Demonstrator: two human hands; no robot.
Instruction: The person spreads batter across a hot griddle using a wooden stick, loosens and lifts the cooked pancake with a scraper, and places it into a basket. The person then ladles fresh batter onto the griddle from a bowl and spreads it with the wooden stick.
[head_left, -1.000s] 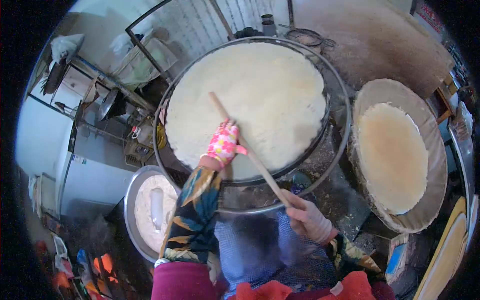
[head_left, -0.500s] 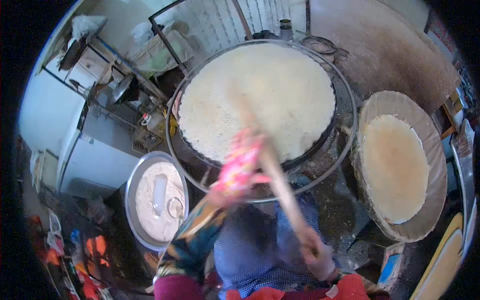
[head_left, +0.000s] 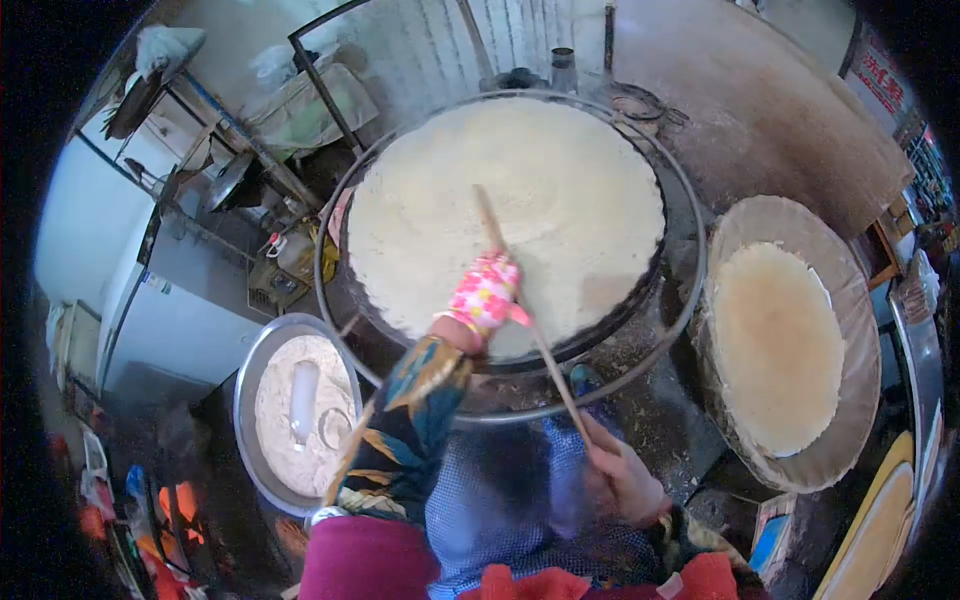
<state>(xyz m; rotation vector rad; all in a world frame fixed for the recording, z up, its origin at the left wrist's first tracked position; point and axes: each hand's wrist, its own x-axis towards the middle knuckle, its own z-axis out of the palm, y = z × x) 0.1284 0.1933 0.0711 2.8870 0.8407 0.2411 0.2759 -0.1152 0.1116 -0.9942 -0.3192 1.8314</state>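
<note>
My left hand (head_left: 486,292), in a pink flowered glove, is closed around the middle of a long wooden stick (head_left: 549,362). The stick's far end lies over a wide pale sheet of batter (head_left: 570,200) that covers a round griddle (head_left: 350,290). Lower down, near my apron, my bare right hand (head_left: 622,473) grips the near end of the same stick. Part of the batter is hidden by my left hand and forearm.
A metal ring (head_left: 702,270) surrounds the griddle. On the left stands a metal basin (head_left: 250,440) of pale flour-like stuff with a white scoop-like thing (head_left: 303,400). At right, a cloth-lined basket (head_left: 862,370) holds round flat pancakes (head_left: 780,350).
The stick was blurred by motion and now shows sharply, turned to a thinner edge. Both hands still hold it. The view has shifted slightly.
</note>
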